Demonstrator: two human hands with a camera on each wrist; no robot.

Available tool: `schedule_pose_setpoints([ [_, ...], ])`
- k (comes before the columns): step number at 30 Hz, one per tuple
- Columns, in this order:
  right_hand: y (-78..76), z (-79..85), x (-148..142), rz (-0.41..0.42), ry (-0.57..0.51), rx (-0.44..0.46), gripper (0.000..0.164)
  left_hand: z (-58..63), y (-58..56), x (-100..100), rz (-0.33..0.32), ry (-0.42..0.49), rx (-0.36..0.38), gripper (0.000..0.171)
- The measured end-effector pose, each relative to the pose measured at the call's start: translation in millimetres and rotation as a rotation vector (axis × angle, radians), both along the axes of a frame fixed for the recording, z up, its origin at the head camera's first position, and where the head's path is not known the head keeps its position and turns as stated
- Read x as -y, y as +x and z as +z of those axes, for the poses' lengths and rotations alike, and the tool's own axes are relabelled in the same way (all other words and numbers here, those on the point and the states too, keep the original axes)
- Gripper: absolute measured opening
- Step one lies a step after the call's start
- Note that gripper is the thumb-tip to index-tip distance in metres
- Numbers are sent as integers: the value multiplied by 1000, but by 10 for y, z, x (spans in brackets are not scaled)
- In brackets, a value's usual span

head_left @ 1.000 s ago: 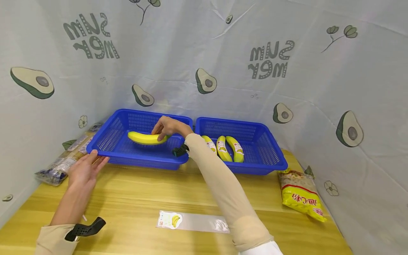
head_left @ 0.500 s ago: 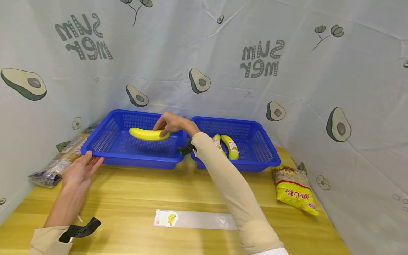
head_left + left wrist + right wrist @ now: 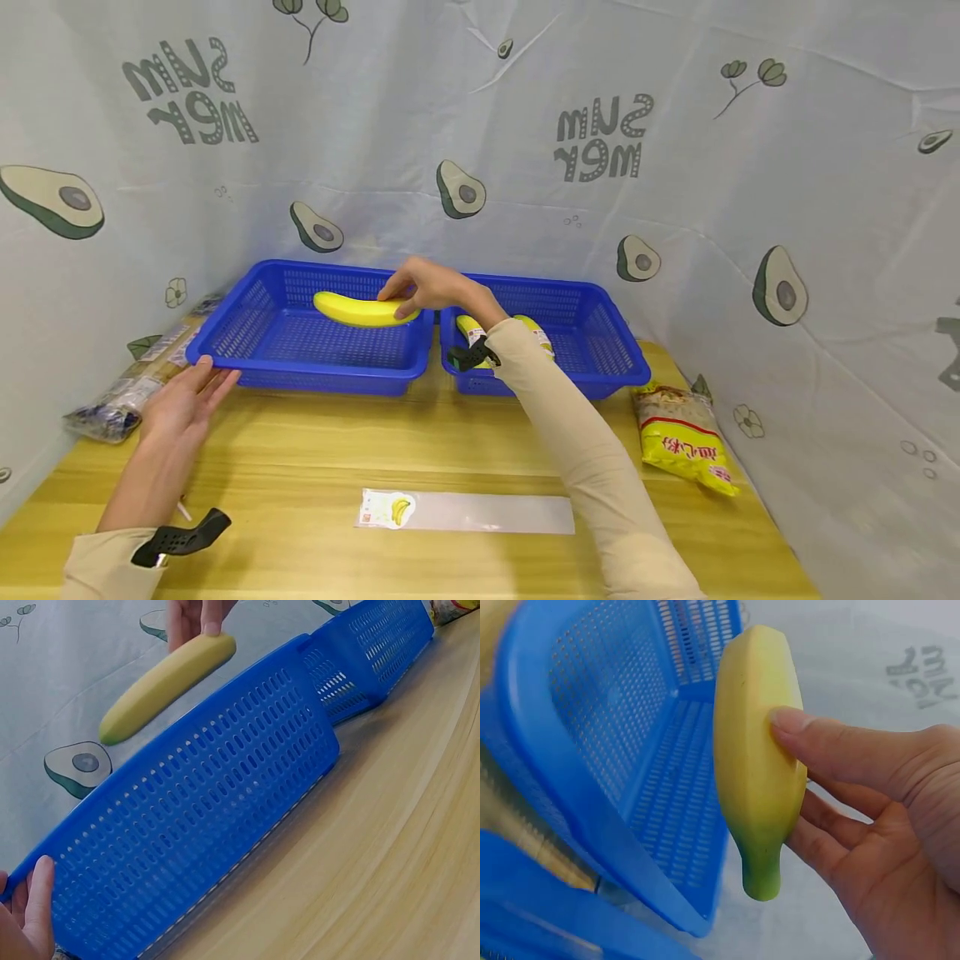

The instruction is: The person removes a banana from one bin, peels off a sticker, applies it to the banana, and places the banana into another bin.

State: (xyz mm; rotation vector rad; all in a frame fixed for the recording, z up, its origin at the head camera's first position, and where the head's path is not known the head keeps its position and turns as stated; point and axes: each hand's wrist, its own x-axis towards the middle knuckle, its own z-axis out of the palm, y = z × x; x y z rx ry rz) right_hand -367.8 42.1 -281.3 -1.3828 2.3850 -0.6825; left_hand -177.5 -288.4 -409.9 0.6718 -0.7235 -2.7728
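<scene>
A yellow banana [image 3: 352, 310] with a greenish stem hangs over the left blue basket [image 3: 315, 377]. My right hand [image 3: 435, 285] pinches it near its right end; in the right wrist view the thumb presses one side of the banana [image 3: 751, 742], with fingers behind. At the left basket's front left corner, my left hand [image 3: 176, 408] grips the rim, as the left wrist view also shows. The inside of that basket shows no other fruit. In the right blue basket [image 3: 603, 321] lie bananas with labels [image 3: 471, 327], partly hidden by my right wrist.
A flat clear sleeve [image 3: 465, 512] with a banana label lies on the wooden table [image 3: 315, 467]. Long plastic-wrapped packs [image 3: 142, 383] lie left of the baskets. A yellow food bag [image 3: 682, 442] lies at the right. A printed curtain [image 3: 360, 125] hangs behind.
My right hand has lifted the banana up from inside the left basket and shifted it rightward. The left hand stays on the rim, and the head view has turned slightly right.
</scene>
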Motion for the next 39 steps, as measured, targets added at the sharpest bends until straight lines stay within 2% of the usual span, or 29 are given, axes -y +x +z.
schedule_pose_setpoints([
  [7, 265, 51, -262, 55, -11, -57, 35, -40, 5, 19, -30, 52, -39, 26],
  [10, 376, 45, -341, 71, -10, -65, 36, -60, 20, 48, -56, 75, -47, 46],
  [14, 509, 10, -451, 69, -14, -68, 37, -78, 44, 78, -103, 62, -59, 75],
  [16, 570, -12, -517, 67, -22, -73, 37, -85, 49, 80, -114, 59, -66, 72],
  [18, 624, -41, -588, 73, -29, -81, 37, -93, 54, 76, -130, 65, -74, 55],
  [21, 698, -89, -695, 91, -45, -96, 37, -124, 66, 59, -182, 58, -117, 20],
  [23, 743, -125, -761, 102, -54, -109, 37, -156, 79, 40, -242, 35, -172, 14],
  [27, 843, -194, -871, 121, -85, -132, 38, -205, 121, -29, -369, -44, -241, 22],
  [31, 942, -277, -968, 132, -119, -108, 39, -194, 150, -156, -480, -164, -253, 27],
  [37, 1069, -401, -1073, 143, -170, -72, 39, -110, 145, -479, -595, -534, -219, 18],
  [39, 1105, -441, -1107, 142, -175, -75, 38, -67, 147, -610, -632, -659, -201, 26],
])
